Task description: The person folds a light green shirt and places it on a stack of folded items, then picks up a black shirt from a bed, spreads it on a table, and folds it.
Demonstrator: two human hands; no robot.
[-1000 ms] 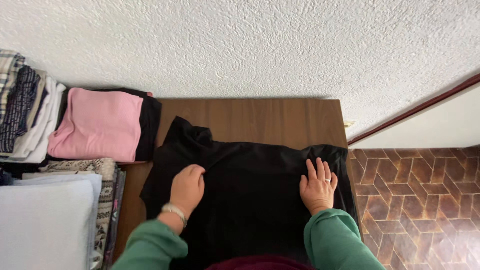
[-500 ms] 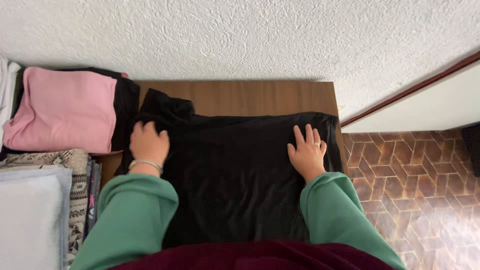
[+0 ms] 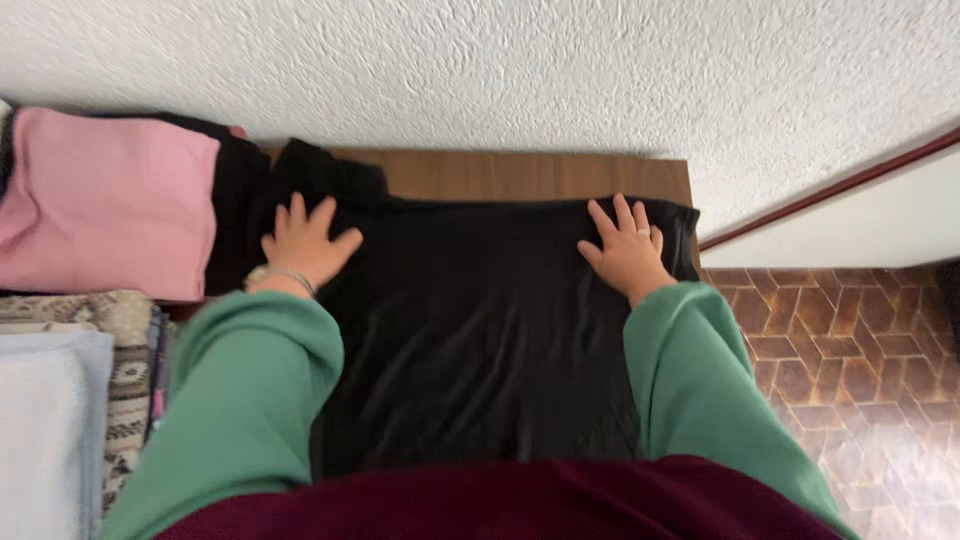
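Note:
A black garment [image 3: 480, 310] lies spread flat over a brown wooden table [image 3: 520, 175] that stands against a white textured wall. My left hand [image 3: 303, 245] rests flat on the garment's far left corner with fingers spread, a bracelet on its wrist. My right hand [image 3: 628, 248], wearing a ring, presses flat on the far right corner near the table's edge. Both arms are in green sleeves. Neither hand grips the cloth.
A folded pink garment [image 3: 105, 205] lies on a black one [image 3: 238, 210] at the left. Below them sit a patterned textile [image 3: 125, 345] and a pale blue folded cloth [image 3: 45, 430]. Brown tiled floor [image 3: 840, 340] lies to the right.
Both hands slid away from me toward the garment's far corners. My left hand went from bunched at the cloth's middle left to flat and spread. The view tilted and came closer.

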